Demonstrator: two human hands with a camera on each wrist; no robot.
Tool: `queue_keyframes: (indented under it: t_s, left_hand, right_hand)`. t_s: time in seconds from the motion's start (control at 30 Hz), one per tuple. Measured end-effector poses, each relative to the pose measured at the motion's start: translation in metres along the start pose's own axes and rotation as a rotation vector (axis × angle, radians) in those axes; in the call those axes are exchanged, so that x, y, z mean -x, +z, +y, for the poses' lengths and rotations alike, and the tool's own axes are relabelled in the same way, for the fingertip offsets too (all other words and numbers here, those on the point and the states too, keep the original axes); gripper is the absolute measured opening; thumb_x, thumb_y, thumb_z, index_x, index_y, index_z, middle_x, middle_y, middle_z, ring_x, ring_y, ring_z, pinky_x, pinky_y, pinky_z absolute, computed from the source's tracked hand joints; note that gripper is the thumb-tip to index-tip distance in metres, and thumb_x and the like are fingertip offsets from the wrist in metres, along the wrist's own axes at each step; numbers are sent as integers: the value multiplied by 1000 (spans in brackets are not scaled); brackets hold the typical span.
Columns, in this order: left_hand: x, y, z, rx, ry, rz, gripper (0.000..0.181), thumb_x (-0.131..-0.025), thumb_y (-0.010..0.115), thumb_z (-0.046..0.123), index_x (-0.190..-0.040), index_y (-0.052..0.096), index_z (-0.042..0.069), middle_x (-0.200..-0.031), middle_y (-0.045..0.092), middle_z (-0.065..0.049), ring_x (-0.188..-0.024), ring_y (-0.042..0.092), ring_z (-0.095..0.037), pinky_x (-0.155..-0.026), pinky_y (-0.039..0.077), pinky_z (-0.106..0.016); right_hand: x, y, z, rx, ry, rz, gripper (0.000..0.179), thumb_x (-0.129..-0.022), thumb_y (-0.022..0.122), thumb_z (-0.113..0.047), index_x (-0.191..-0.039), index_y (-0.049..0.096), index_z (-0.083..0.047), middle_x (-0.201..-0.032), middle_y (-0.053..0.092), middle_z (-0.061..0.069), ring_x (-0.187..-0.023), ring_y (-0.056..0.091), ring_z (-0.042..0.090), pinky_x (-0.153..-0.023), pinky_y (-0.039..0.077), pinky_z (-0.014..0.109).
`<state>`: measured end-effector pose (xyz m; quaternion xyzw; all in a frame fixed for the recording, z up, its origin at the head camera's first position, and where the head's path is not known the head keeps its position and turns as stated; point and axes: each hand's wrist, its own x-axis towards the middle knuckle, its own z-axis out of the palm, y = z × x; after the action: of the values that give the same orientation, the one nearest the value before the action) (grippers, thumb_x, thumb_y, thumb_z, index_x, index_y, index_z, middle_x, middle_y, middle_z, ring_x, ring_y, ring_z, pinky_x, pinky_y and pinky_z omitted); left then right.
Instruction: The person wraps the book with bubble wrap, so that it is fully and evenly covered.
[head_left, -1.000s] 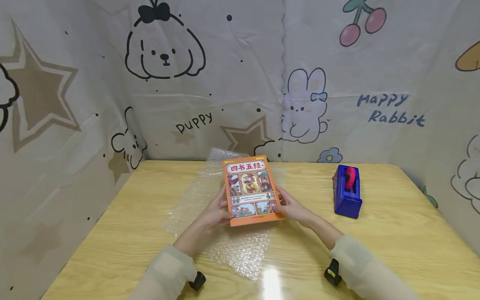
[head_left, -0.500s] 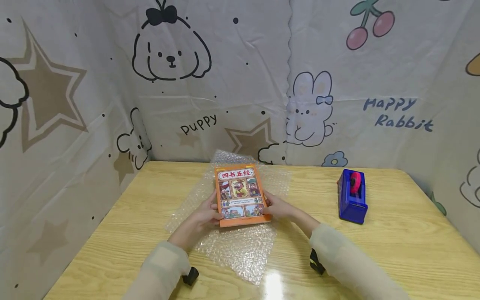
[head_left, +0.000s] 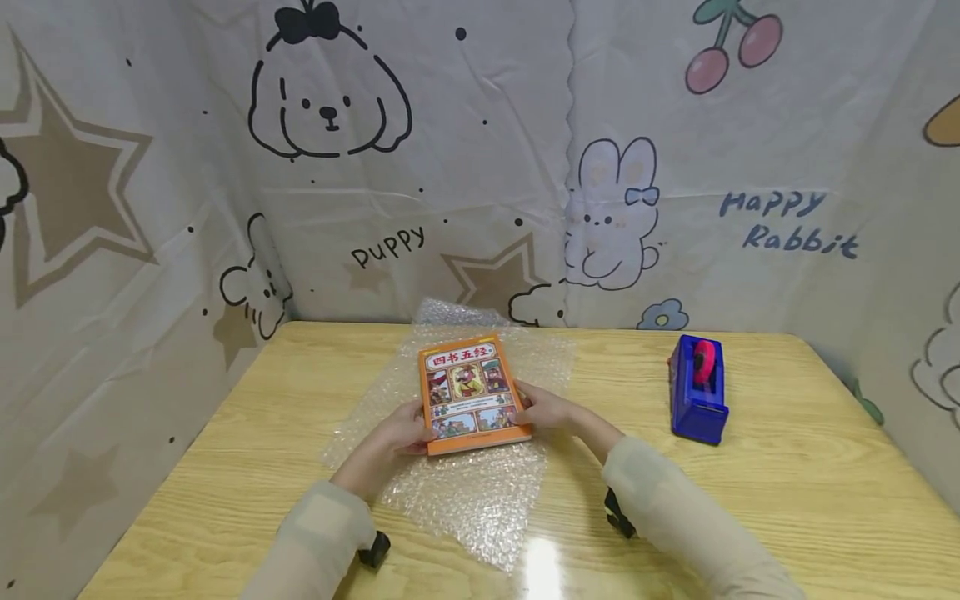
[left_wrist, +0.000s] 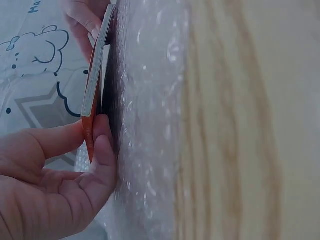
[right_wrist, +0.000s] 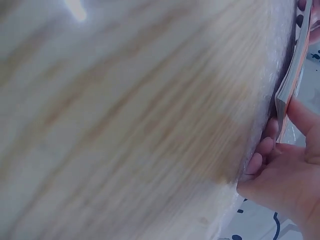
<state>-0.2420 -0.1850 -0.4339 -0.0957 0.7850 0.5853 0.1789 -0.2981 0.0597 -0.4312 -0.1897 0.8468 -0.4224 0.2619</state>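
Note:
An orange comic-style book (head_left: 467,392) with red Chinese characters on its cover is held face up over a sheet of bubble wrap (head_left: 480,508). My left hand (head_left: 403,429) pinches its left edge near the lower corner, thumb above and fingers curled beneath. On the opposite edge my right hand (head_left: 546,408) grips it the same way. In the left wrist view a narrow gap shows between the book (left_wrist: 95,75) and the bubble wrap (left_wrist: 150,100). The right wrist view shows my right hand (right_wrist: 290,165) with fingers under the book's pages, close over the wrap.
A blue tape dispenser (head_left: 697,390) with a pink-red roll stands at the right on the wooden table (head_left: 787,483). A printed cloth (head_left: 480,167) with cartoon figures hangs behind the table and along its sides.
Both hands have brought the book left and lower toward the bubble wrap, turning it slightly. The head view has shifted a little as well.

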Motion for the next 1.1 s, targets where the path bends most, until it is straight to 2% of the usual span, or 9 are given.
queue_keyframes:
  t_s: [0.27,0.37,0.47,0.67,0.83,0.87,0.97,1.07,1.1]
  left_hand:
    - [1,-5,0,-100,34,-2,54,-82,56,-7,-131,34,-10,-74,56,-8,-46,45,-7,-43,42,-16]
    - [2,-7,0,-161,72,-15,51,-82,58,-5,-128,37,-12,-71,54,-6,-44,44,-7,-42,40,-15]
    - [4,-9,1,-213,96,-21,50,-82,59,-4,-127,38,-13,-69,53,-5,-45,44,-8,-43,40,-15]
    - [9,-10,3,-312,136,-21,59,-82,62,0,-132,34,-12,-62,47,-2,-46,45,-10,-44,40,-18]
    - [5,-13,-4,-321,153,-54,59,-81,65,4,-131,36,-10,-61,48,-4,-48,47,-12,-46,41,-21]
    - [1,-16,-10,-299,190,-81,59,-81,66,7,-130,37,-10,-61,49,-3,-48,48,-11,-46,41,-21]
    - [0,-18,-14,-288,224,-101,57,-80,68,9,-125,41,-11,-60,49,-3,-48,49,-12,-46,41,-21]
    - [4,-18,-10,-314,223,-87,56,-79,69,8,-125,42,-10,-60,50,-3,-49,49,-12,-46,40,-21]
    - [9,-16,-4,-339,188,-63,55,-79,68,5,-126,43,-9,-60,50,-4,-49,48,-13,-47,40,-21]
  right_hand:
    - [-4,-1,0,0,-6,-30,73,-89,55,-10,-145,10,0,-114,54,21,-92,53,22,-71,44,27]
    - [-6,-1,1,-14,-7,-35,72,-89,55,-8,-145,10,0,-114,54,21,-91,54,21,-71,44,26]
    - [-6,0,1,-29,-14,-41,72,-88,55,-6,-145,10,-1,-113,56,21,-94,56,22,-80,45,28]
    - [-4,0,0,-22,-35,-48,72,-89,55,-6,-145,10,1,-110,59,21,-94,58,23,-85,45,32]
    - [0,0,-2,-11,-29,-65,71,-89,56,-8,-145,13,0,-115,55,21,-100,56,26,-90,42,37]
    - [0,0,-2,-5,-29,-68,71,-89,56,-8,-145,13,0,-116,54,22,-102,55,27,-93,41,39]
    - [1,0,-3,21,-10,-63,71,-89,58,-11,-144,15,1,-117,54,20,-104,53,27,-97,38,42]
    - [-3,-2,5,34,-15,-79,74,-88,61,-20,-144,18,-1,-111,55,16,-99,53,23,-90,42,38]
    - [-2,-2,4,30,-7,-78,74,-87,62,-20,-144,19,-2,-109,55,15,-97,53,22,-88,42,36]
